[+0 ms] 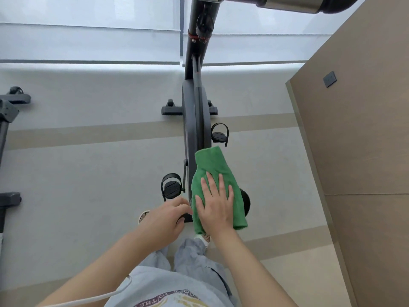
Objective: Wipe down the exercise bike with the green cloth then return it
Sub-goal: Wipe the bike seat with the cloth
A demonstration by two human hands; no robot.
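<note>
A dark grey exercise bike (pixel 195 111) stands straight ahead of me, seen from above, with its handlebar (pixel 287 3) crossing the top of the view. The green cloth (pixel 210 165) is draped over the bike's seat, which it mostly hides. My right hand (pixel 215 200) lies flat on the cloth with fingers spread, pressing it onto the seat. My left hand (pixel 164 220) curls around the seat's left edge, just beside the cloth. Black pedals sit on either side: a left pedal (pixel 171 187) and a right pedal (pixel 220 135).
A brown panelled wall (pixel 354 129) runs close along the right. Parts of another machine (pixel 8 111) stand at the far left. A pale tiled floor (pixel 88 173) spreads around the bike. A white cable (pixel 93 298) hangs by my chest.
</note>
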